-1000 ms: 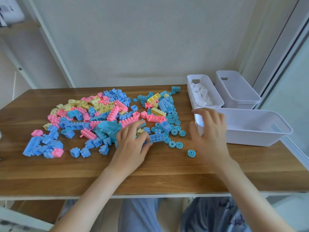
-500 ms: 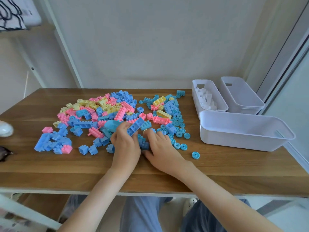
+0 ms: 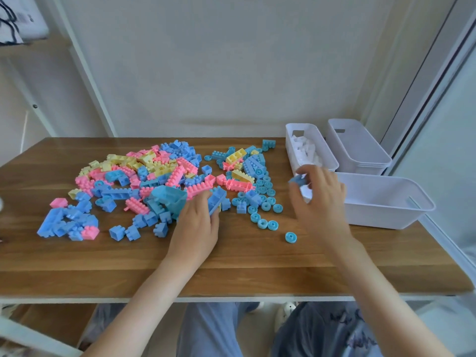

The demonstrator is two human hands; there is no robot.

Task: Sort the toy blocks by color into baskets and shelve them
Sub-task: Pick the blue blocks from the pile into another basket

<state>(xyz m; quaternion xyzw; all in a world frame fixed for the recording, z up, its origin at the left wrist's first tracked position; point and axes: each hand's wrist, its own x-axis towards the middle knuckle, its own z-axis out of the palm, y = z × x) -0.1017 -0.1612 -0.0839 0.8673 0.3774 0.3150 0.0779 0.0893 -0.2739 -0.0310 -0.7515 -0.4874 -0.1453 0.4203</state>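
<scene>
Half a second ago both your hands were down together in the blue bricks at the near edge of the pile; now your right hand (image 3: 319, 202) has lifted away to the right, its fingers pinched on a small blue block (image 3: 297, 180). It hangs at the left end of the large white basket (image 3: 381, 215), not yet over the rim. I judge that a blue load is on its way in and the sort is still early.

Your left hand (image 3: 197, 222) has stayed at the pile, fingers curled round a long blue brick (image 3: 217, 199) that is tilted up off the table (image 3: 231, 266); that one looks to be next.

Most of the task's blocks remain in the mixed pile (image 3: 154, 171) of pink, yellow and blue spread across the left and middle of the table; a large teal piece (image 3: 168, 199) sits just beside your left hand.

A scatter of blue wheels (image 3: 262, 199) lies between the pile and the baskets; one stray wheel (image 3: 291, 237) sits apart, nearer you. They lie below your right hand's path and could be swept off by a low wrist.

Behind the large basket stands a narrow basket (image 3: 310, 130) holding white blocks, close enough to catch a careless drop; stacked baskets (image 3: 371, 167) wait just beside it.
</scene>
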